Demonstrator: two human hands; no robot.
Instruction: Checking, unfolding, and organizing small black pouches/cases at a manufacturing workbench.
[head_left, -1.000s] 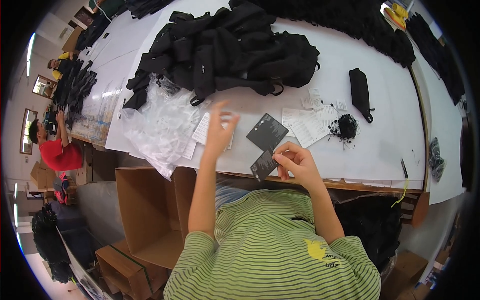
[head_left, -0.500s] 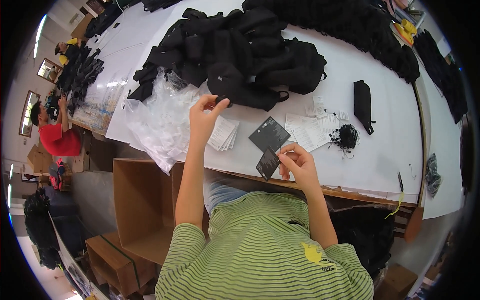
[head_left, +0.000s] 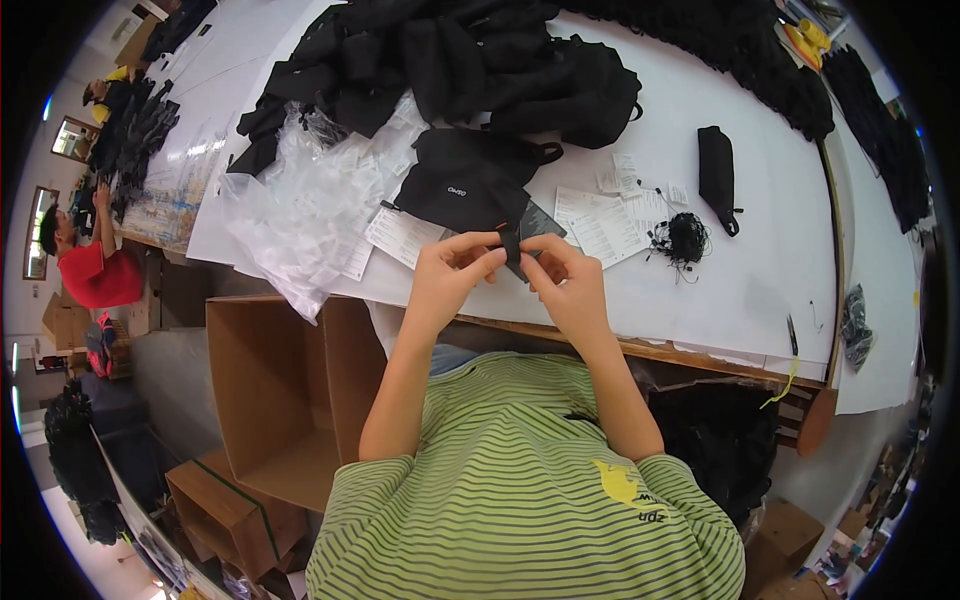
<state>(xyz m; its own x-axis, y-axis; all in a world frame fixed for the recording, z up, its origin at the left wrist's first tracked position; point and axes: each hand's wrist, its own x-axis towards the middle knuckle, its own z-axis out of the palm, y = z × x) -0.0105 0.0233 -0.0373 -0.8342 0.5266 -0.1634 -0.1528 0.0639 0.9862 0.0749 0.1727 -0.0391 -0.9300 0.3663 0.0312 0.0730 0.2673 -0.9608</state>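
At the table edge, both hands' fingers (head_left: 492, 256) pinch a black pouch (head_left: 470, 185).

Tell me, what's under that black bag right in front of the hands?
Under the black bag lie white paper slips and clear plastic bags on the white table. A dark card peeks out beside it. Whatever sits beneath its middle is covered.

White table (head_left: 760, 290) with black bags (head_left: 470, 60), plastic sleeves (head_left: 300, 215), paper slips (head_left: 605, 225).
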